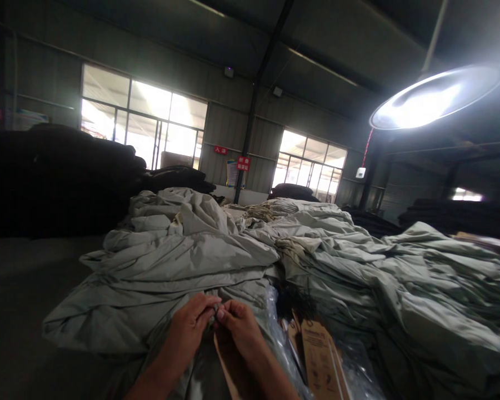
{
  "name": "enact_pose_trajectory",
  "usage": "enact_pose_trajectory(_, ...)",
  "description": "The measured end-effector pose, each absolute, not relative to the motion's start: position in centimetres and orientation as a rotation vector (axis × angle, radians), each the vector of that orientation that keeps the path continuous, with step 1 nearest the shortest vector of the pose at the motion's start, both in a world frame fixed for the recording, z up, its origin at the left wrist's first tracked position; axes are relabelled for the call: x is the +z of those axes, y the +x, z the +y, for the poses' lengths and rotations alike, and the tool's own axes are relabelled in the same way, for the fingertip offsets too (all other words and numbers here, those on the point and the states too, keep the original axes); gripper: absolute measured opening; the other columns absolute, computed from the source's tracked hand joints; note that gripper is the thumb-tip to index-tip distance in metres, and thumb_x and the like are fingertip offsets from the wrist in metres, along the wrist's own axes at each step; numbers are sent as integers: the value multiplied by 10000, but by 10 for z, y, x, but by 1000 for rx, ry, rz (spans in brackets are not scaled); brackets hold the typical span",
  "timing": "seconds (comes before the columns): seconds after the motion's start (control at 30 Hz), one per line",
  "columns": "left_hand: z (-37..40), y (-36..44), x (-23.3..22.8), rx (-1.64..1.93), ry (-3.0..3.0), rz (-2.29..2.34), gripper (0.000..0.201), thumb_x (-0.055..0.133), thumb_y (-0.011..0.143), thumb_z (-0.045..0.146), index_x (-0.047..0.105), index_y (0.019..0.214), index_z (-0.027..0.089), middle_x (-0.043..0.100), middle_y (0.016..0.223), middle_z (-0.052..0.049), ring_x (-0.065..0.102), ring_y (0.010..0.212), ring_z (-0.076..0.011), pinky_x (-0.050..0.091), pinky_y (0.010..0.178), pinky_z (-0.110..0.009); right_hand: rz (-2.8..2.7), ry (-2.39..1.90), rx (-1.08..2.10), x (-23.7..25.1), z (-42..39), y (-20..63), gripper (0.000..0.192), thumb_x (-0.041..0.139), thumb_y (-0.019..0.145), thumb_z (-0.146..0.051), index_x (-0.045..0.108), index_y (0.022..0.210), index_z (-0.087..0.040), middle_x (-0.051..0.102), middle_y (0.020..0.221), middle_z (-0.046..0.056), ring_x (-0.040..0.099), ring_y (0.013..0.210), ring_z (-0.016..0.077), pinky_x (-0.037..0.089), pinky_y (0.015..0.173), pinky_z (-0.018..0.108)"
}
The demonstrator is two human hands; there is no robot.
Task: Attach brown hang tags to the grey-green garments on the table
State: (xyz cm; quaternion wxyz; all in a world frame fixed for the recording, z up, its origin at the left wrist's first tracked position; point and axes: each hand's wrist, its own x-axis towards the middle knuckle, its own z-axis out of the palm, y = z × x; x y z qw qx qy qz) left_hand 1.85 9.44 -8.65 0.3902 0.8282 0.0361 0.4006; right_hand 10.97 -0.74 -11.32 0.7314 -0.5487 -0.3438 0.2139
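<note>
Two Hands at a Brown Card Tag, Grey Cloth Beneath

Left hand (191,316): fingers bent, tips pinching a small dark piece (216,307), mostly hidden by the fingers. Right hand (239,325): thumb and forefinger pinching the same piece, fingertips nearly touching the left's.

Brown card tag (226,361), one: hanging below the pinch, upper end at the right thumb, long left edge showing; lower end cut off by the frame.

Grey cloth (170,255), heaped, folded: ahead and left of the hands; left edge loose, beside dark floor (8,311).

Printed tags (320,355), stacked: just right of the right forearm, with clear plastic (270,305) between, narrowing room there. Dark strings (294,303) at their upper end.

Greenish cloth (433,266), crumpled: bounding the right.

Open room: upward and forward over the heap. Lit lamp (433,105): high right, well apart from both hands.
</note>
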Motion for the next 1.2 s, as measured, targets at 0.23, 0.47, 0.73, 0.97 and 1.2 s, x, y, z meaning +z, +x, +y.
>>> enact_pose_trajectory(0.23,98,17,-83,919,2129,50,204,447,740,260,640,683,225,657,696,-8,610,693,-154,479,675,-246,-681,-1160,501,-113,-11,108,196,713,602,-331,587,668,-196,581,626,-28,519,567,114,413,570,233)
enact_pose_trajectory(0.47,92,19,-82,894,2098,299,121,469,673,275,570,668,209,634,649,-1,592,638,-163,459,632,-265,-739,-1329,349,-101,-9,105,215,687,604,-370,607,625,-172,567,548,-24,467,519,105,365,536,228)
enact_pose_trajectory(0.73,90,20,-87,931,1936,289,139,516,671,346,495,633,215,556,594,37,551,571,-138,444,568,-236,-763,-1355,261,-100,-10,101,168,615,647,-336,533,620,-192,505,567,-40,444,553,115,361,561,232)
enact_pose_trajectory(0.97,88,17,-84,899,2071,292,108,475,726,278,567,686,239,650,710,7,594,694,-157,451,679,-243,-775,-1368,287,-99,-11,101,185,597,665,-371,521,630,-206,506,575,-36,441,558,120,361,571,238)
enact_pose_trajectory(1.2,87,22,-88,997,2147,247,133,426,746,249,522,655,234,605,692,-16,577,687,-179,475,675,-286,-853,-1435,186,-105,-9,101,168,547,737,-351,487,678,-205,475,612,-37,437,584,123,364,574,234)
